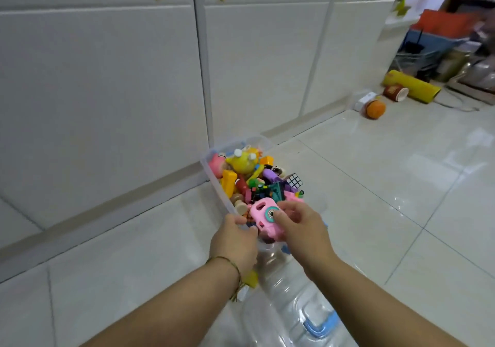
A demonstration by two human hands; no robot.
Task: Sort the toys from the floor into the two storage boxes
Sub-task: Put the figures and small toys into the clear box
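Note:
A clear plastic storage box [214, 175] stands on the floor by the white cupboard, heaped with several colourful toys: a yellow figure [242, 161], a black puzzle cube [294, 180], a pink figure. My left hand [235, 239] grips the box's near rim. My right hand [302, 228] holds a pink toy camera [263, 219] over the near end of the box, thumb on its teal lens. A second clear box with a blue handle [318, 328] lies just below my arms, partly hidden by them.
White cupboard doors [107, 78] run along the left. Glossy white floor tiles [401, 199] stretch to the right. Far right lie an orange ball [375, 109], a yellow tube [411, 86], a brown cup [396, 93] and stacked clutter.

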